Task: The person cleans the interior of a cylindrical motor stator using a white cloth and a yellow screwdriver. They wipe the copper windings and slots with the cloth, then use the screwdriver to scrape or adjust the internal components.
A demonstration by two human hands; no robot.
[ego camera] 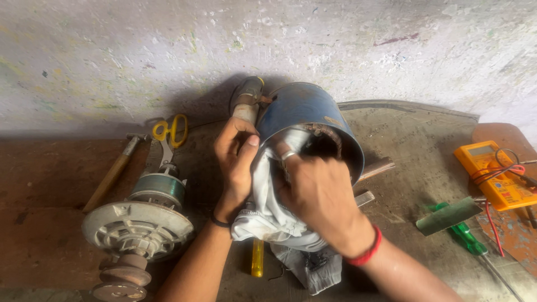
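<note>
Motor housing: one blue cylindrical motor housing (pixel 313 114) lies tilted on the workbench (pixel 50 179), its open mouth turned toward the camera, against the pale wall (pixel 112 50).
White cloth: one white cloth (pixel 268 207) hangs from the housing's mouth, between the two hands, and trails onto the bench.
Left hand: the left hand (pixel 235 162) sits at the left rim of the housing; its fingers are curled together round the edge of the cloth, thumb pressed on top. A dark band circles the wrist.
Right hand: the right hand (pixel 319 193) covers the lower part of the mouth, fingers bent and pushed into the opening with the cloth beneath them; the fingertips are hidden inside. One ring on a finger, one red band on the wrist.
Rotor: one rotor with end cover and stepped pulley (pixel 137 223) stands to the left, well apart from the hands.
Hand tools, left: one hammer (pixel 112 173); one pair of yellow-handled scissors (pixel 170 134).
Below the cloth: one yellow tool handle (pixel 257 258), partly hidden.
Right side: one orange multimeter (pixel 495 173) with leads; one green-handled screwdriver (pixel 467 239).
</note>
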